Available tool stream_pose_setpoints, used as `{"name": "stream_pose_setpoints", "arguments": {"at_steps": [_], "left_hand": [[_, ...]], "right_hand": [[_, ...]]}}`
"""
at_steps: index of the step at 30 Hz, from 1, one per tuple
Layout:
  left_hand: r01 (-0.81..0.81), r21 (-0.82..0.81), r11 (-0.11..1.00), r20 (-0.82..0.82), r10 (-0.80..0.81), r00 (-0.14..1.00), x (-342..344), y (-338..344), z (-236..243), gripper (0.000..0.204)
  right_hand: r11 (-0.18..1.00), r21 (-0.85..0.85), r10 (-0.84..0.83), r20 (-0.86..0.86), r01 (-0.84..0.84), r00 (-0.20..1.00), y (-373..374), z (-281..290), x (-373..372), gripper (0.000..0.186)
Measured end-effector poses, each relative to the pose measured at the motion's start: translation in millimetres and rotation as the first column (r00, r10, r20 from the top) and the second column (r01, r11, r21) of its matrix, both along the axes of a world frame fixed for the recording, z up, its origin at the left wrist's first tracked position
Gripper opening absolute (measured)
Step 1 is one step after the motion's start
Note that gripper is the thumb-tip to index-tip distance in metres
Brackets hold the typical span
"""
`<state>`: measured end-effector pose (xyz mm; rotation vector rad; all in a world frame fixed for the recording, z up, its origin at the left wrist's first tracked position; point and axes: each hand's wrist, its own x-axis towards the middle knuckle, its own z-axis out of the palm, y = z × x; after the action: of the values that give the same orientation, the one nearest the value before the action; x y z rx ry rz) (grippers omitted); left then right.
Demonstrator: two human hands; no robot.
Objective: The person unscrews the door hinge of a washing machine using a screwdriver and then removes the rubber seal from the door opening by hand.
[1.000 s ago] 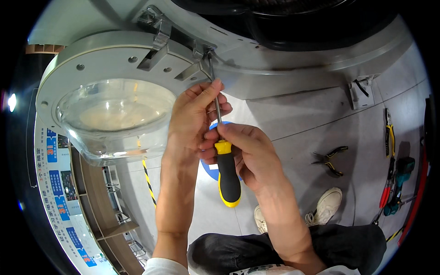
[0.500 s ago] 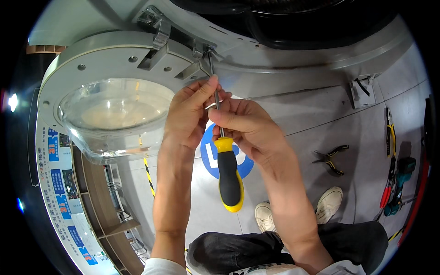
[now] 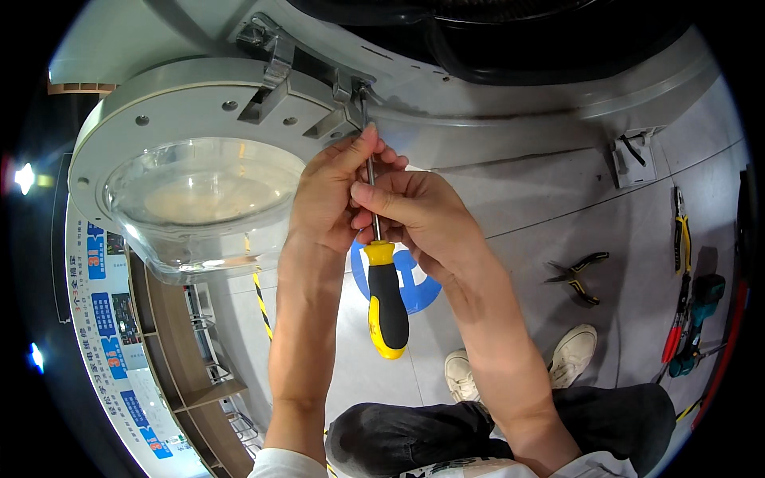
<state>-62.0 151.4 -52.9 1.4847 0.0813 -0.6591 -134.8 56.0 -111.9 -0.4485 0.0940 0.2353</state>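
Observation:
My left hand and my right hand both have fingers closed around the metal shaft of a yellow-and-black screwdriver, the left slightly higher. Its handle hangs below my fingers, held by neither palm. The shaft runs up to the metal door hinge of a grey front-loading machine, where the tip meets a small recess or screw, too small to make out. The round door, with its clear glass bowl, stands open at upper left, beside my left hand.
On the floor at right lie small pliers, long pliers, a red-handled tool and a teal power tool. A latch part is at upper right. My shoes are below; shelving stands at left.
My right hand has slid up the shaft from near the handle's collar, closer to my left hand, which rose slightly. The handle has turned, its yellow side now showing differently.

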Motion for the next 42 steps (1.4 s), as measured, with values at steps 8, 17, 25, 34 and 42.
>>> {"name": "stream_pose_setpoints", "arguments": {"at_steps": [8, 17, 25, 34, 42], "left_hand": [[-0.069, -0.077, 0.995, -0.066, 0.064, 0.996, -7.4, -7.6, 1.2, 0.034], [-0.145, 0.225, 0.964, 0.112, 0.122, 0.986, -63.1, 25.0, -4.5, 0.040], [0.031, -0.326, 0.945, -0.426, -0.176, 0.887, -146.7, 65.7, 0.7, 0.059], [-0.077, -0.296, 0.952, -0.405, -0.052, 0.913, -143.2, 55.2, 1.2, 0.050], [-0.117, -0.347, 0.930, -0.466, -0.063, 0.883, -142.0, 57.9, -1.4, 0.050]], "right_hand": [[0.988, -0.056, -0.144, -0.007, 0.144, 0.989, 2.5, 5.0, -5.1, 0.021], [0.991, 0.070, -0.104, -0.140, 0.114, 0.985, -0.8, 6.8, -4.3, 0.022], [0.987, 0.129, -0.079, -0.105, 0.092, 0.991, 4.0, 14.1, -5.8, 0.033], [-0.431, -0.606, -0.440, 0.788, 0.669, 0.431, -44.3, 9.4, 40.4, 0.028], [-0.389, -0.706, -0.068, 0.663, 0.592, 0.746, -66.2, 51.0, 53.3, 0.041]]}}
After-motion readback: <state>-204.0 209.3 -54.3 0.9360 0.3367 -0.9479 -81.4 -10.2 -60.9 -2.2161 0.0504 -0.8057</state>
